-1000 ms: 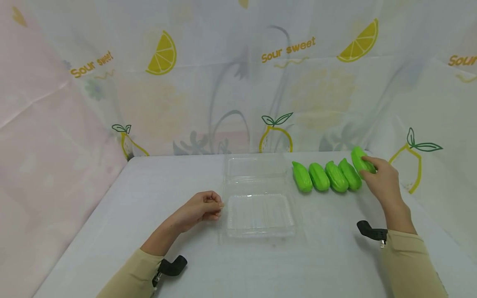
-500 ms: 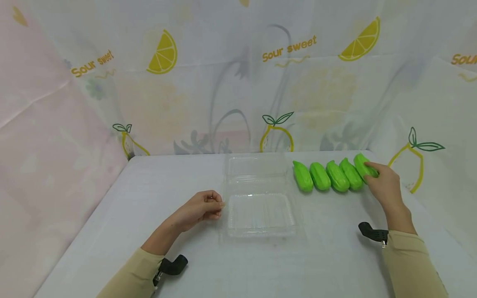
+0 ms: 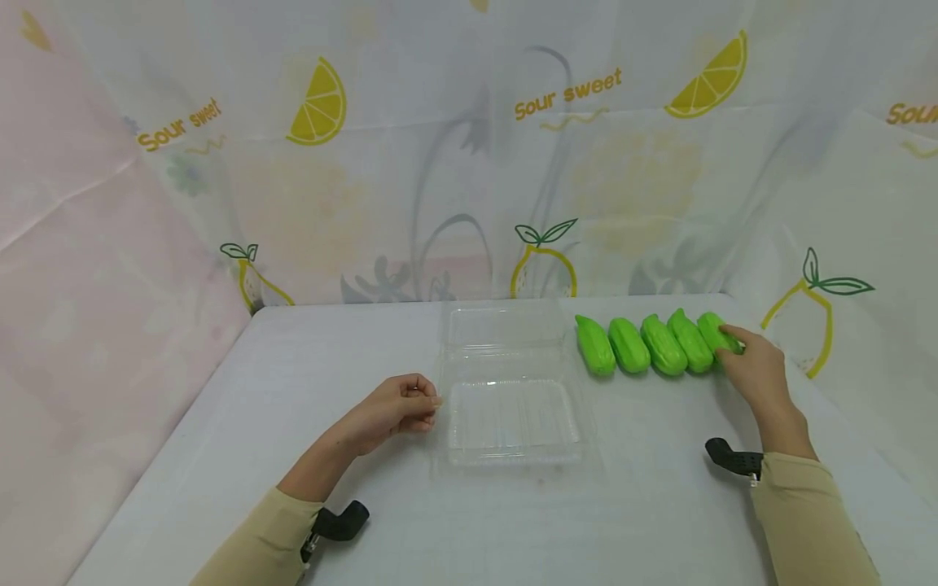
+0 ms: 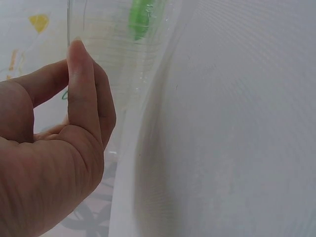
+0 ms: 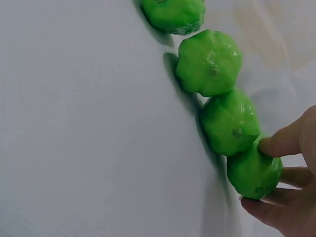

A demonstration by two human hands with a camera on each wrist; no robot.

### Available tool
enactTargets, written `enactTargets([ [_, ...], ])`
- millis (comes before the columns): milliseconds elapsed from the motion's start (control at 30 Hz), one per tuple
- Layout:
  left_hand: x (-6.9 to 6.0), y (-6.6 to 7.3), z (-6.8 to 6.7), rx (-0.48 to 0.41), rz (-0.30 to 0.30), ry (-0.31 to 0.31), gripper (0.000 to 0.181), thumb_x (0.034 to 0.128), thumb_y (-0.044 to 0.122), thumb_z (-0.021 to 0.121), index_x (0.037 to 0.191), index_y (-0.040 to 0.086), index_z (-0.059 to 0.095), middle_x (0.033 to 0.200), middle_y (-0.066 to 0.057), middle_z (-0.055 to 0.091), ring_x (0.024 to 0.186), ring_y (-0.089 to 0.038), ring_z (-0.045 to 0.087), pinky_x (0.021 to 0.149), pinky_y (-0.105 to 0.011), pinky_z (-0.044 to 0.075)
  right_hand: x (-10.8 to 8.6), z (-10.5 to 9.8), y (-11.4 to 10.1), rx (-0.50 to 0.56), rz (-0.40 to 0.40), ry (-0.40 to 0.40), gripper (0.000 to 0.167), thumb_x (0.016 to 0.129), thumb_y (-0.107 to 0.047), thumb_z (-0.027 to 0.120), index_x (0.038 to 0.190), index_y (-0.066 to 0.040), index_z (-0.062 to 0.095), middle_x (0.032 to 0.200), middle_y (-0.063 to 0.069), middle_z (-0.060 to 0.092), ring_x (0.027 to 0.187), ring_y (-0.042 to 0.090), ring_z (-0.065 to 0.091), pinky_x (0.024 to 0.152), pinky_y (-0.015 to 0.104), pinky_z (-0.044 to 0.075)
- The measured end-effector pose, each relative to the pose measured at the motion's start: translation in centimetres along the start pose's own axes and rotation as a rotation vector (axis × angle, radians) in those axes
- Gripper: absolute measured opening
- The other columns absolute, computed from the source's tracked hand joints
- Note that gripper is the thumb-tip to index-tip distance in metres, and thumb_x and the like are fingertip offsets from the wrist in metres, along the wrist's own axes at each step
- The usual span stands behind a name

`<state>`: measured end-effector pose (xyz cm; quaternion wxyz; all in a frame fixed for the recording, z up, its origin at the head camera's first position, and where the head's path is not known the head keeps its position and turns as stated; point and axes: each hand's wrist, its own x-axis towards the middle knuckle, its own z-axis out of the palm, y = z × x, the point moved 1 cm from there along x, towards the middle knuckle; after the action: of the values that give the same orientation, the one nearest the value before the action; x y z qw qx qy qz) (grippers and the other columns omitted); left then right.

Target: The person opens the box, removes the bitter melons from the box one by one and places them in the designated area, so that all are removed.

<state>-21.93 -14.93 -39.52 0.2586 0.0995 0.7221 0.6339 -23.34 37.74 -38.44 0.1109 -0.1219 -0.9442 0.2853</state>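
Observation:
At the right end of a row on the table, my right hand (image 3: 756,370) grips a glossy green ridged gourd (image 3: 714,330). In the right wrist view, thumb and fingers sit on opposite sides of that gourd, which touches its neighbour (image 5: 230,123). Several like gourds (image 3: 665,346) lie side by side to its left. A clear plastic clamshell box (image 3: 513,454) lies unfolded in the middle, its lid (image 3: 506,327) toward the back. My left hand (image 3: 392,413) pinches the box's left edge between thumb and fingers, as the left wrist view shows.
A white cloth covers the table (image 3: 308,350). Behind it hangs a printed curtain (image 3: 410,163) with lemon drawings, and a pink cloth (image 3: 73,325) closes off the left side. Both wrists carry a black camera mount (image 3: 733,457).
My right hand has lowered the held gourd from behind the row's right end and set it against the neighbouring one. My left hand has stayed at the box.

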Motion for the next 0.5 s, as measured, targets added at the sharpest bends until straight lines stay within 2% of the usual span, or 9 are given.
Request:
enactTargets([
  [100, -0.08, 0.08, -0.01, 0.007, 0.007, -0.007, 0.019, 0.0961, 0.015, 0.065, 0.102, 0.002, 0.052, 0.079, 0.000, 0.059, 0.069, -0.006, 0.059, 0.065, -0.017, 0.057, -0.07, 0.00, 0.10, 0.003, 0.017, -0.029, 0.052, 0.098, -0.014, 0.044, 0.145, 0.007, 0.039, 0.145, 0.041, 0.037, 0.107, 0.046, 0.043, 0.069, 0.034, 0.038],
  [167, -0.12, 0.16, 0.01, 0.007, 0.009, -0.010, 0.020, 0.0961, 0.015, 0.065, 0.102, 0.001, 0.052, 0.080, 0.000, 0.059, 0.069, -0.006, 0.059, 0.066, -0.017, 0.057, -0.10, -0.01, 0.16, 0.007, 0.023, -0.049, 0.053, 0.099, -0.016, 0.041, 0.147, 0.006, 0.037, 0.146, 0.041, 0.034, 0.109, 0.047, 0.041, 0.073, 0.039, 0.041],
  [233, -0.15, 0.24, 0.05, 0.006, 0.010, -0.012, 0.020, 0.0963, 0.015, 0.065, 0.102, 0.001, 0.051, 0.080, 0.000, 0.059, 0.069, -0.006, 0.059, 0.066, -0.016, 0.057, 0.00, 0.02, 0.35, 0.004, 0.015, -0.066, 0.053, 0.101, -0.018, 0.039, 0.148, 0.006, 0.035, 0.147, 0.041, 0.032, 0.116, 0.052, 0.041, 0.082, 0.051, 0.044],
  [333, -0.15, 0.24, 0.09, 0.003, 0.009, -0.013, 0.020, 0.0963, 0.015, 0.065, 0.102, 0.001, 0.051, 0.080, 0.000, 0.059, 0.069, -0.006, 0.058, 0.065, -0.016, 0.057, 0.25, -0.01, 0.64, -0.001, 0.002, -0.091, 0.053, 0.104, -0.020, 0.038, 0.149, 0.006, 0.032, 0.149, 0.041, 0.029, 0.131, 0.058, 0.035, 0.101, 0.068, 0.036],
  [400, -0.09, 0.18, 0.11, -0.001, 0.005, -0.009, 0.019, 0.0962, 0.015, 0.065, 0.102, 0.002, 0.052, 0.080, 0.000, 0.059, 0.069, -0.006, 0.059, 0.065, -0.016, 0.056, 0.45, -0.02, 0.84, -0.008, -0.009, -0.102, 0.052, 0.105, -0.022, 0.037, 0.150, 0.005, 0.031, 0.149, 0.041, 0.028, 0.136, 0.061, 0.028, 0.106, 0.072, 0.030],
  [500, 0.06, -0.06, 0.10, -0.002, 0.007, -0.007, 0.018, 0.0964, 0.014, 0.064, 0.103, 0.002, 0.052, 0.080, 0.000, 0.059, 0.069, -0.006, 0.059, 0.065, -0.017, 0.056, 0.52, -0.10, 0.91, -0.011, -0.015, -0.116, 0.053, 0.106, -0.023, 0.037, 0.151, 0.004, 0.029, 0.149, 0.041, 0.028, 0.136, 0.062, 0.025, 0.107, 0.073, 0.027],
])
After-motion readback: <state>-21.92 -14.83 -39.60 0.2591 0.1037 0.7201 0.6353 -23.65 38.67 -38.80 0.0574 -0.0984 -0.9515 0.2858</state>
